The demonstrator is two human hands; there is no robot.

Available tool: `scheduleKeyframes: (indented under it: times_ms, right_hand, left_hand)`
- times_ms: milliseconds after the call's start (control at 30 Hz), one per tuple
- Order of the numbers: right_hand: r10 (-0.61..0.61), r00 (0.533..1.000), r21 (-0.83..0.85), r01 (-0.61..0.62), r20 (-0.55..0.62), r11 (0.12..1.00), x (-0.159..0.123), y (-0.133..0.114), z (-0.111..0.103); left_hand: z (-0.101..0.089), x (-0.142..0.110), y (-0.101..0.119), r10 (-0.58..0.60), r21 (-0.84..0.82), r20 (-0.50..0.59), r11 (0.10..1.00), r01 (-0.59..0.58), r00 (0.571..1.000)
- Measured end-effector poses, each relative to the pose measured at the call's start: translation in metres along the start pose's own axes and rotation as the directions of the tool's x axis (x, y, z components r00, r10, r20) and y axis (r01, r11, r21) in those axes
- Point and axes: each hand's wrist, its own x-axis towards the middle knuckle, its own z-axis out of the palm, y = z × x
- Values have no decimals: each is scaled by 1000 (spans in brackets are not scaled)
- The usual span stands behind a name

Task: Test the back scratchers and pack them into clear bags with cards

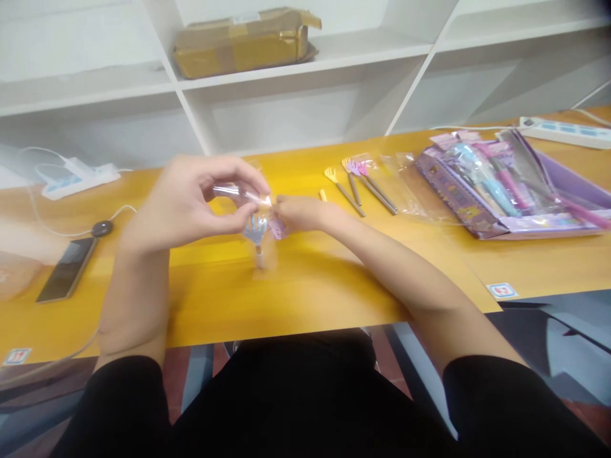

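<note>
My left hand (pixel 198 200) is curled round a clear plastic wrapper (pixel 233 191), with its thumb and fingers closing at the wrapper's right end. My right hand (pixel 300 213) pinches at that same end, its fingertips partly hidden and blurred. Just below the fingers shows a pale blue hand-shaped back scratcher (pixel 256 230) in clear plastic; whether it hangs or lies on the table I cannot tell. A small purple printed piece (pixel 277 228) sticks out beside my right fingertips. Several unwrapped back scratchers (pixel 351 191) with yellow, purple and pink heads lie right of my hands.
Loose clear wrappers (pixel 405 194) lie by a purple display box (pixel 482 222) of packaged items at right. A phone (pixel 67 268), a round black object (pixel 102 228) and a power strip (pixel 81 179) sit at left. Behind stands a white shelf (pixel 305 73) with a taped carton (pixel 243 44).
</note>
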Motion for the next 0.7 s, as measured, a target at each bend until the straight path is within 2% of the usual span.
scheduleKeyframes:
  times_ms: [200, 400, 567, 700]
  right_hand:
    - [108, 985, -78, -98, 136, 992, -4, -1, -13]
    - [108, 992, -47, -105, 72, 993, -6, -3, -13]
    - [157, 987, -37, -157, 15, 987, -4, 4, -5]
    - [81, 996, 15, -81, -40, 997, 0, 8, 0]
  left_hand:
    - [1, 1, 1, 27, 20, -13, 999, -27, 1000]
    - [1, 1, 1, 1, 24, -1, 1000, -1, 1000]
    - [2, 2, 0, 37, -4, -10, 999, -37, 999]
    - [3, 2, 0, 27, 5, 0, 1000, -27, 1000]
